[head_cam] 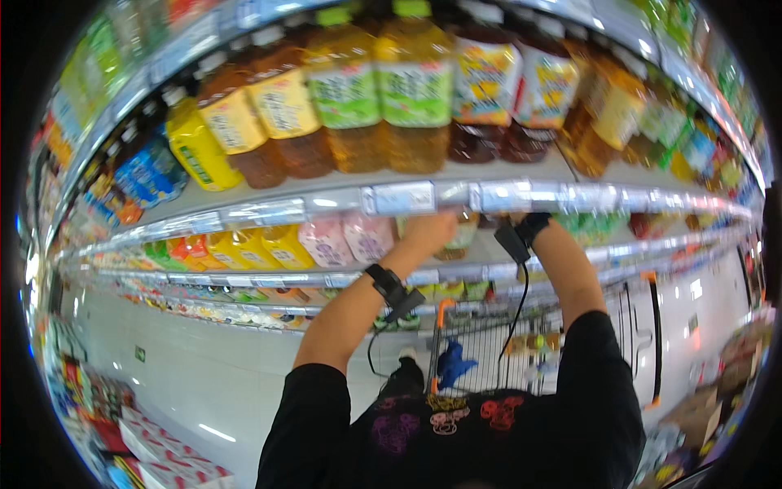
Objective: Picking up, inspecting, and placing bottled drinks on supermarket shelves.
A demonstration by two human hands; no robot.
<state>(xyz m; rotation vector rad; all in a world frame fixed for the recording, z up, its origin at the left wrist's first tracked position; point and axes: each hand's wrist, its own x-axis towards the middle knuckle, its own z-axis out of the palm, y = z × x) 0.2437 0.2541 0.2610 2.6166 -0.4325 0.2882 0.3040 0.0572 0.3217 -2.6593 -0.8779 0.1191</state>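
Observation:
Both arms reach to the second shelf, under the price rail [452,197]. My left hand [431,231] is in front of a bottle with a pale green label [459,235]; its fingers are partly hidden, so a grip cannot be told. My right hand [519,217] goes in beneath the rail further right, mostly hidden by the rail and the black wrist device [513,243]. Pink-labelled bottles [368,239] stand left of my left hand. On the shelf above are large tea bottles with green labels [413,91] and dark drink bottles [486,85].
A wire shopping cart [482,360] with orange corners stands below the shelves, holding a blue item [453,365] and bottles [534,342]. Cables hang from both wrist devices. Red-and-white cartons [177,452] are at lower left; cardboard boxes [693,415] at lower right.

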